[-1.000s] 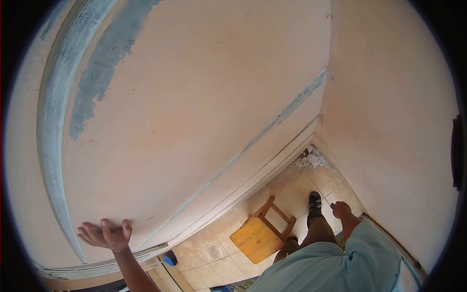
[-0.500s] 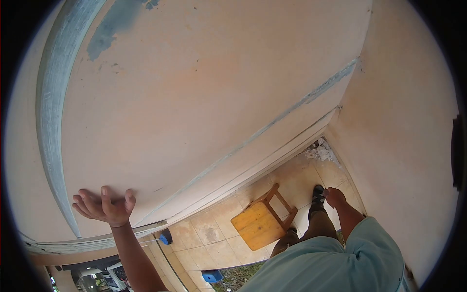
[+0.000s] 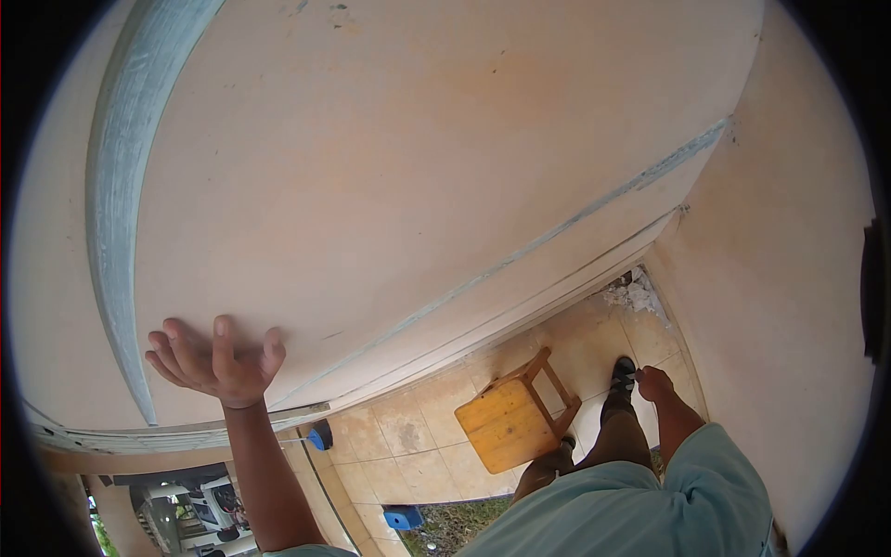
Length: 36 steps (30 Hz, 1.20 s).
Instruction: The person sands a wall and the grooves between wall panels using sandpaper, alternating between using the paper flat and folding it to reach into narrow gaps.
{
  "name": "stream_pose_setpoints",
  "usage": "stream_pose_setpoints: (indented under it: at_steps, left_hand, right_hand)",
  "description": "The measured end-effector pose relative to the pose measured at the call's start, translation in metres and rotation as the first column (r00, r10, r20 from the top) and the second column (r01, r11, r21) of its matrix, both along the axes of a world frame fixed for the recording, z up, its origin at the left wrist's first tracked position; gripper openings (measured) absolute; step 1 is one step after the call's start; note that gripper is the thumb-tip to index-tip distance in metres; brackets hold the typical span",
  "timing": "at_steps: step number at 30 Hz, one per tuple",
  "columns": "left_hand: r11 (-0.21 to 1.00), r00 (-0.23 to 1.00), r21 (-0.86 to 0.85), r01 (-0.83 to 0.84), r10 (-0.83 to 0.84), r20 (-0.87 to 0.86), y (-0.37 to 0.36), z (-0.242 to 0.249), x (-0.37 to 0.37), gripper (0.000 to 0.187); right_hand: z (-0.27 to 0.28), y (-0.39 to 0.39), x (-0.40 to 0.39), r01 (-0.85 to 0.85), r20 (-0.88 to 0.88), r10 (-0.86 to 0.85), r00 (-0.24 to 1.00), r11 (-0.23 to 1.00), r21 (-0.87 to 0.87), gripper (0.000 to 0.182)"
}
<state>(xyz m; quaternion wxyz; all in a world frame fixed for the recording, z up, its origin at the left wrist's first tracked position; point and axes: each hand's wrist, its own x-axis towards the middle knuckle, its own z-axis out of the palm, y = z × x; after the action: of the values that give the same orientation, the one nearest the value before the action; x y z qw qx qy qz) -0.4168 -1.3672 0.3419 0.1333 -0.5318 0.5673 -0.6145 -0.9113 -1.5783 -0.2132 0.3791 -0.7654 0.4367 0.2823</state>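
My left hand (image 3: 215, 360) is raised with its fingers spread and lies against a wide peach-coloured wall (image 3: 418, 167), just above the wall's lower edge (image 3: 186, 429). It holds nothing. My right hand (image 3: 654, 382) hangs low by my right leg, close to the side wall (image 3: 789, 278), with its fingers curled. It is too small in the view to tell whether anything is in it. A curved grey-blue strip (image 3: 111, 232) runs down the wall left of my left hand.
Far below lies a tiled floor (image 3: 408, 446) with a small wooden stool (image 3: 509, 422) next to my black shoes (image 3: 622, 376). White rubble (image 3: 636, 292) sits in the corner. A blue object (image 3: 320, 434) and a blue box (image 3: 404, 517) lie lower left.
The view has swung so the wall patch at the top left has left the frame. My left hand has slid slightly right along the wall. My right hand stays low by my leg.
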Motion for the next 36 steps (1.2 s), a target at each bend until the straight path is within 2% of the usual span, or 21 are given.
stream_pose_setpoints:
  at_steps: [2, 5, 7, 9, 11, 13, 15, 16, 18, 23, 25, 29, 30, 33, 36]
  left_hand:
    - [1.0, 1.0, -0.002, -0.002, 0.002, 0.001, 0.001, 0.001, 0.002, 0.062]
    - [1.0, 1.0, 0.02, 0.0, 0.0, -0.011, -0.002, 0.003, -0.007, 0.063]
    - [1.0, 1.0, 0.027, 0.013, -0.012, -0.013, -0.003, 0.003, -0.007, 0.064]
    - [1.0, 1.0, 0.018, 0.011, -0.011, -0.013, -0.005, 0.003, -0.008, 0.065]
    - [0.999, 1.0, 0.033, 0.005, -0.004, -0.019, -0.004, 0.004, -0.009, 0.065]
    - [0.999, 1.0, 0.033, 0.003, -0.003, -0.016, -0.003, 0.004, -0.008, 0.065]
    - [0.999, 1.0, 0.036, 0.003, -0.003, -0.016, -0.003, 0.004, -0.007, 0.065]
    - [0.999, 1.0, 0.034, 0.004, -0.003, -0.014, -0.003, 0.004, -0.007, 0.065]
    - [0.999, 1.0, 0.038, 0.0, 0.0, -0.013, -0.002, 0.003, -0.007, 0.065]
    - [0.999, 1.0, 0.034, 0.0, 0.0, -0.009, -0.001, 0.003, -0.005, 0.066]
    - [0.999, 1.0, 0.038, -0.003, 0.003, -0.011, 0.0, 0.003, -0.006, 0.067]
    - [0.999, 1.0, 0.036, -0.002, 0.003, -0.021, -0.001, 0.003, -0.006, 0.067]
    - [0.999, 1.0, 0.036, -0.006, 0.006, -0.018, -0.001, 0.003, -0.006, 0.067]
    - [0.999, 1.0, 0.031, -0.012, 0.013, -0.028, 0.0, 0.002, -0.007, 0.067]
    - [0.999, 1.0, 0.036, -0.008, 0.009, -0.019, -0.001, 0.003, -0.006, 0.067]
  right_hand:
    - [0.0, -0.001, 0.003, -0.025, 0.031, 0.026, 0.999, 0.999, -0.046, 0.044]
    - [0.009, -0.001, 0.009, 0.007, -0.031, -0.008, 0.999, 1.0, -0.027, 0.043]
    - [0.013, -0.004, 0.016, -0.032, -0.082, 0.034, 0.996, 0.999, 0.023, 0.04]
    - [0.006, -0.002, 0.013, -0.022, -0.073, 0.023, 0.997, 1.0, 0.01, 0.037]
    - [0.004, -0.001, 0.017, -0.091, 0.046, 0.094, 0.995, 0.993, -0.071, 0.031]
    - [-0.005, -0.002, 0.012, -0.094, 0.028, 0.096, 0.995, 0.993, -0.066, 0.028]
    - [-0.046, -0.002, 0.003, -0.341, 0.048, 0.347, 0.937, 0.934, -0.106, 0.028]
    - [-0.039, -0.004, 0.006, -0.344, 0.048, 0.35, 0.936, 0.933, -0.104, 0.028]
    - [-0.015, -0.01, 0.018, -0.15, 0.055, 0.151, 0.987, 0.988, -0.021, 0.031]
    - [0.018, -0.024, 0.031, -0.129, 0.133, 0.136, 0.982, 0.99, -0.064, 0.03]
    - [0.023, -0.027, 0.038, 0.079, 0.019, -0.08, 0.997, 0.996, 0.033, 0.029]
    - [-0.002, -0.026, 0.024, 0.013, 0.052, -0.011, 0.999, 0.999, -0.048, 0.03]
    - [0.001, -0.025, 0.026, 0.089, 0.02, -0.089, 0.996, 0.996, -0.001, 0.035]
    - [-0.017, -0.019, 0.014, 0.003, 0.014, -0.002, 1.0, 0.999, -0.048, 0.042]
    - [-0.03, -0.014, 0.01, 0.031, 0.039, -0.029, 0.999, 0.998, -0.053, 0.044]
